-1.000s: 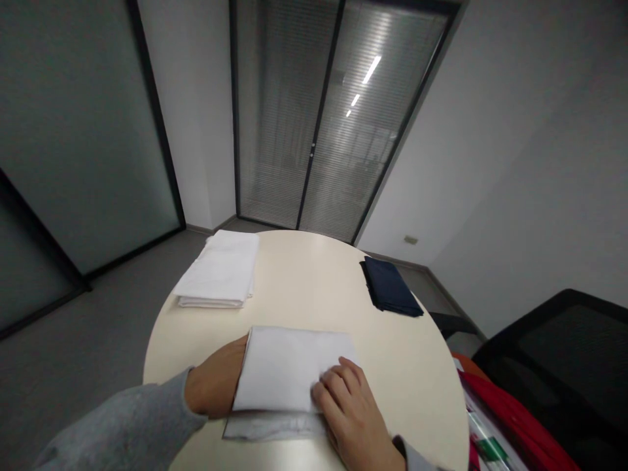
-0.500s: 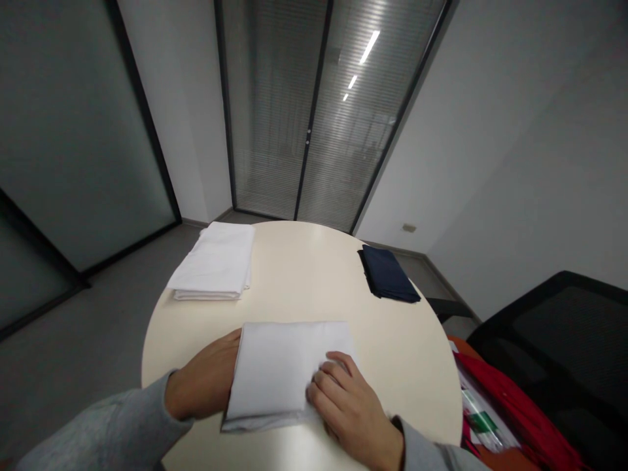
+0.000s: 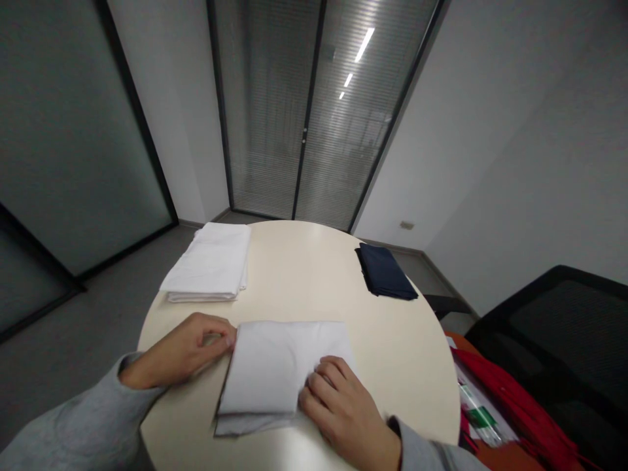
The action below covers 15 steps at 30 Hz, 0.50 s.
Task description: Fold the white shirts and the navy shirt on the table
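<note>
A folded white cloth [image 3: 275, 366] lies in front of me on the round table, its layers showing along the near edge. At its far left corner, the thumb and fingers of my left hand [image 3: 189, 350] come together in a pinch on the cloth's edge. My right hand [image 3: 343, 409] is closed at the right side, fingers curled over the cloth and the thumb hidden beneath the hand. A thicker stack of folded white cloth [image 3: 209, 261] sits at the back left of the table. Folded navy cloth [image 3: 387, 271] lies at the back right.
The round cream table [image 3: 299, 275] carries all the cloths. To the right stands a black mesh chair [image 3: 554, 340], with a red cloth item [image 3: 520, 399] and a clear plastic package [image 3: 483, 415] on an orange surface beside it. Glass panels with blinds stand behind.
My left hand has come out from inside the folded cloth and now pinches at its left edge. The right hand stays on the right side, its fingers slightly more curled.
</note>
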Motion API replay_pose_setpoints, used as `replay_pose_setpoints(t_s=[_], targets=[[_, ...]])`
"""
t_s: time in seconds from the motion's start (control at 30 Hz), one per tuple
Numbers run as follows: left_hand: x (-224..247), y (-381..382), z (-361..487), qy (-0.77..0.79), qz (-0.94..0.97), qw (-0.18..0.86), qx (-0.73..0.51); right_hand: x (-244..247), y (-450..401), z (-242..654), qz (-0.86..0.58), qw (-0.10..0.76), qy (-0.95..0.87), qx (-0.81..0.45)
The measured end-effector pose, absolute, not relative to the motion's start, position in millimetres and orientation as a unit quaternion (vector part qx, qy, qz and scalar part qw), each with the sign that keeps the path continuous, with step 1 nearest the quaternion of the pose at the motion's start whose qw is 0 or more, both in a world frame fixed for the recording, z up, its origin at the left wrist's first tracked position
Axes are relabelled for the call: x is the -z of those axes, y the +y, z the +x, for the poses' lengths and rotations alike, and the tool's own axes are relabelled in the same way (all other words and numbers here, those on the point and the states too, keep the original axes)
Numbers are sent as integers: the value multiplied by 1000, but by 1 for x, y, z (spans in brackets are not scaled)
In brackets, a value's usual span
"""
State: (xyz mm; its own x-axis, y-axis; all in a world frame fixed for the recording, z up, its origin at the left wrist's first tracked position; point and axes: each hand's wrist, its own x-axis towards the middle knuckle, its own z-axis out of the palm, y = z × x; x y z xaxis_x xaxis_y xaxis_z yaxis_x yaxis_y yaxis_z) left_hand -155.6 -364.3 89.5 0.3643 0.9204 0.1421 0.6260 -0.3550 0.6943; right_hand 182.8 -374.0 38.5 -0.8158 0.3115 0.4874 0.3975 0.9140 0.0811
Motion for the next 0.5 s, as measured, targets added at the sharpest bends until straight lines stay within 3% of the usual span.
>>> replay_pose_setpoints(t_s=[0.13, 0.27, 0.5], targets=[[-104, -369, -131, 539, 780, 157, -277, -38, -374, 182, -182, 238, -948, 105], [-87, -374, -73, 504, 840, 34, -200, -40, -375, 181, -164, 247, -948, 119], [-43, -388, -33, 460, 876, -28, -140, -40, -379, 178, -183, 250, -942, 126]])
